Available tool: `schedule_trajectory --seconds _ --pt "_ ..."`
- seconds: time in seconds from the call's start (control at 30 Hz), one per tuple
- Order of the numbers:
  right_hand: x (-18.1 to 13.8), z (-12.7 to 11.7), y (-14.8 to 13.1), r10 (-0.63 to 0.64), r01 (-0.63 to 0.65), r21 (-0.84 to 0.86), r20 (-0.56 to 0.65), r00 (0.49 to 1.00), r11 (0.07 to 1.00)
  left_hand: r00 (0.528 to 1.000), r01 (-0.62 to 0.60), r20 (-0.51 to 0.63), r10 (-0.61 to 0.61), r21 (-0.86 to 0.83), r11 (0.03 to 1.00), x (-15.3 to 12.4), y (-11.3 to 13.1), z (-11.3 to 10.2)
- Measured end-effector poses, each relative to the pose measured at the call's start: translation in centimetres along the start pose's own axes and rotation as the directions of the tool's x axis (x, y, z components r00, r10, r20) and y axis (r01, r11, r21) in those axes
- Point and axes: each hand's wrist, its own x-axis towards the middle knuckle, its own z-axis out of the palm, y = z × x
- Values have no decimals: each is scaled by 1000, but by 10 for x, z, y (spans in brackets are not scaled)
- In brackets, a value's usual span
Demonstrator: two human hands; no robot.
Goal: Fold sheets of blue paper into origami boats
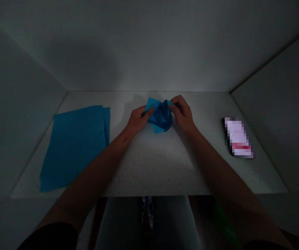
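A small piece of blue paper (pixel 160 116), partly folded into a puffed shape, is held just above the white table (pixel 154 163) near its far middle. My left hand (pixel 137 121) pinches its left side with thumb and fingers closed. My right hand (pixel 183 114) grips its right upper corner, fingers curled around the paper. Both forearms reach in from the near edge.
A stack of flat blue paper sheets (pixel 75 146) lies on the left of the table. A phone (pixel 237 137) with a lit screen rests at the right. Pale walls close in the table at the back and both sides.
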Motion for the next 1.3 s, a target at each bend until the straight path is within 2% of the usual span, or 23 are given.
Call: schedule_trajectory --seconds 0.1,0.23,0.47,0.6,0.8,0.97,1.0,1.07,1.13,1.17,1.2,1.27,1.3 --pt "2 -2 6 129 -111 139 -124 984 984 998 36 -50 -36 -8 999 0 -1 0" --pt "6 -11 18 248 -200 192 -269 931 961 985 80 -146 -88 -64 995 2 -6 1" --pt "10 -33 50 343 -293 191 -338 877 937 926 94 -339 -167 -223 970 10 -22 -4" --pt "6 -42 64 308 -298 83 -353 884 951 913 92 -379 -150 -168 982 9 -22 -8" --pt "4 -66 61 222 -285 -118 -383 897 951 920 98 -379 -102 -28 995 7 -19 -12" --pt "-1 -96 65 273 -378 -350 -313 910 857 952 129 -291 -96 98 987 8 -19 -18" --pt "-2 -99 66 273 -390 -401 -319 908 829 949 131 -303 -82 145 981 7 -17 -19" --pt "-3 -101 64 215 -390 -493 -374 902 777 917 100 -399 16 267 959 4 -12 -23" --pt "-2 -95 55 114 -356 -567 -418 902 742 861 45 -479 171 408 912 -1 -4 -25" --pt "-2 -88 47 71 -322 -599 -404 912 733 853 13 -465 238 475 880 -4 0 -25" --pt "-2 -79 39 49 -277 -624 -356 933 731 871 -25 -405 279 529 848 -7 4 -23" --pt "-7 -56 21 71 -154 -660 -151 986 735 944 -114 -187 273 591 799 -13 8 -16" --pt "-11 -42 12 101 -103 -670 -42 994 735 970 -158 -51 236 605 780 -16 9 -11"
